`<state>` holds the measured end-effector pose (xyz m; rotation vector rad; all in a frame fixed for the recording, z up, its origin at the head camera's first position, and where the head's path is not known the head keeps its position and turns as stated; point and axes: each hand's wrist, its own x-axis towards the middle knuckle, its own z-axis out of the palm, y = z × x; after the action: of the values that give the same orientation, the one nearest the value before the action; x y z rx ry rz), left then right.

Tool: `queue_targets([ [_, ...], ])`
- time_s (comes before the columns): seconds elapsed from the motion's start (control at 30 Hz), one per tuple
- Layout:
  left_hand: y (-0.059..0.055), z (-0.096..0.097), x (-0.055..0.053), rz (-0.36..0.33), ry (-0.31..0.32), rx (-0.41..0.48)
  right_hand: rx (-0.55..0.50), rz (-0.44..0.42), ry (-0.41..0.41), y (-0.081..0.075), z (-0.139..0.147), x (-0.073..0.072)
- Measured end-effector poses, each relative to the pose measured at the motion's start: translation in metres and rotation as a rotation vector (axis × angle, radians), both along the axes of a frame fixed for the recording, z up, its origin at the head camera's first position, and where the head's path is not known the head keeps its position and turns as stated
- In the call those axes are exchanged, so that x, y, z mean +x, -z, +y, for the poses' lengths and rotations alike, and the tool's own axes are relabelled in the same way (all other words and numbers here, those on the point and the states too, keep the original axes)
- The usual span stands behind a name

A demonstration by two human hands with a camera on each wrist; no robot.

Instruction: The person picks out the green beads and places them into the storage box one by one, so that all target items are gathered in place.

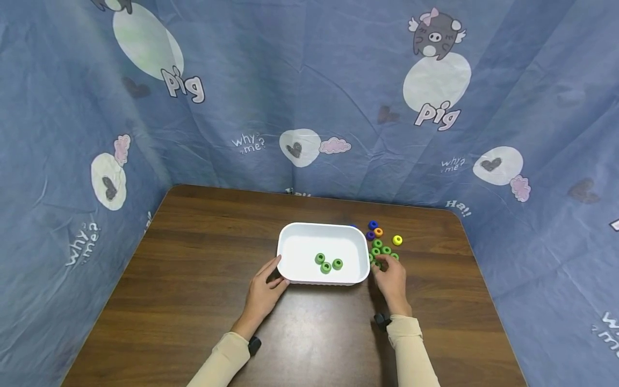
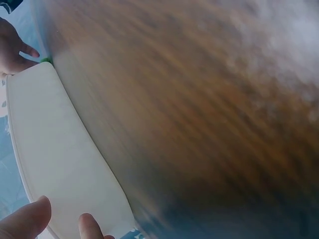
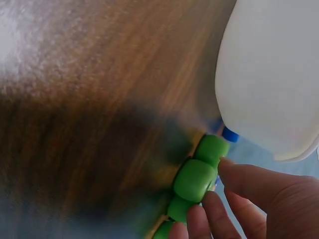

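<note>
Cream sleeves [image 1: 220,363] reach in over a brown wood-grain table [image 1: 193,242], a small black device [image 1: 254,345] strapped at each wrist. Beyond the left cuff, the person's left hand [image 1: 263,292] is at the near-left corner of a white tray [image 1: 323,236], its thumb and fingers spread apart, their tips touching the tray's outside. From those fingers, the shallow tray stretches away to the right, its opening facing up.

Past the right cuff, the person's right hand [image 1: 391,279] comes down just outside the tray's right end. Its thumb and forefinger are bent toward each other with a gap between the tips, right at a green bead [image 3: 193,179]; whether they are clamped on it cannot be told. More green beads [image 1: 386,250] crowd around and just beyond these fingertips, some partly hidden by the hand.

Between the two hands, inside the tray, three ring-shaped green beads [image 1: 337,264] sit near one another with their holes visible.

Farther from the right fingers, past the green cluster, are an orange bead [image 1: 378,232], a yellow bead [image 1: 397,240] standing slightly apart to the right, and blue beads [image 1: 373,224], one mostly hidden behind the tray. Farthest away hangs blue cloth [image 1: 300,86] printed with cartoon pigs and lettering.
</note>
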<state>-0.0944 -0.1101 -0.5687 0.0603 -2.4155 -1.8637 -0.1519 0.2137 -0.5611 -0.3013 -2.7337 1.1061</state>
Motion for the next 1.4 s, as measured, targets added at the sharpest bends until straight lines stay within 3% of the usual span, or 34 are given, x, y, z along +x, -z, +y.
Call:
queue_targets([
  [0.47, -0.002, 0.001, 0.001, -0.012, 0.001, -0.003, 0.002, -0.063, -0.008, 0.006, 0.004, 0.004],
  [1.4, 0.0, 0.004, 0.001, -0.005, -0.015, 0.025, -0.036, -0.003, 0.0, 0.015, 0.006, 0.007],
])
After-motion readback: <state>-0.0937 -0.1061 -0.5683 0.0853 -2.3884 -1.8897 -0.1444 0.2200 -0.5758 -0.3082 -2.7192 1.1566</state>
